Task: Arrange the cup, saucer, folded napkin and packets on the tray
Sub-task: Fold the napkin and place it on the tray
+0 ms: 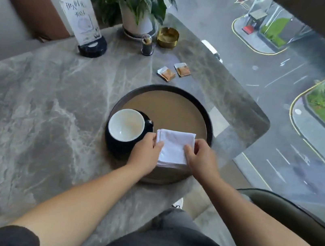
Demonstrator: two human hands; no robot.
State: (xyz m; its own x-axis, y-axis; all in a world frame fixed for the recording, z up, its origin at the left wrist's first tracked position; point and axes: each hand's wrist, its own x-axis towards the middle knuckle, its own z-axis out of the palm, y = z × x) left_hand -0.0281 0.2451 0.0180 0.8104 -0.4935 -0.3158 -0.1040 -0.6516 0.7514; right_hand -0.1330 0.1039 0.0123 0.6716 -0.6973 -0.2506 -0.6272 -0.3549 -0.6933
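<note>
A round dark-rimmed tray [181, 108] with a tan floor sits on the marble table. At its left, a black cup with a white inside [126, 125] stands on a black saucer [115, 147]. Beside the cup lies a folded white napkin [175, 144] on the tray's near part. My left hand [146, 152] pinches the napkin's left edge, and my right hand [200, 158] pinches its right edge. Two brown and white packets [166, 74] [183, 69] lie on the table beyond the tray.
At the table's far side stand a potted plant [137, 21], a gold ashtray [168, 37], a small toothpick holder [147, 45] and a sign stand [87, 26]. The table edge [259, 125] runs along a window on the right. A chair arm [291, 215] sits near right.
</note>
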